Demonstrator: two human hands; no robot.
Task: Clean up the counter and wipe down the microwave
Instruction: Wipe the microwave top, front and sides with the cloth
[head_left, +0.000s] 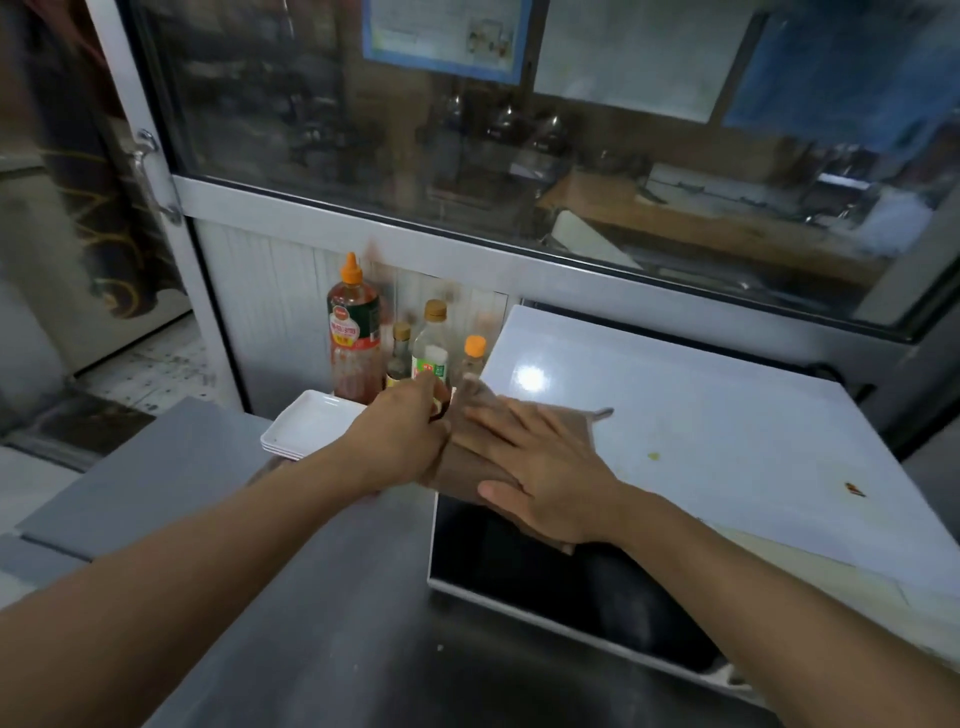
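A white microwave (701, 415) with a dark glass door stands at the right on the steel counter (322, 597). A brown cloth (467, 462) lies over its top left corner and hangs down the door. My right hand (540, 467) presses flat on the cloth with straight fingers. My left hand (400, 436) reaches in beside the cloth's left edge, fingers curled round a small dark bottle at the microwave's corner. Small food stains (854, 488) mark the microwave top at the right.
Sauce bottles stand behind my hands: a tall red one (353, 332), a clear one (431, 348) and smaller ones. A stack of white rectangular plates (306, 431) sits left of them. A glass window runs along the back. A grey board (135, 478) lies at left.
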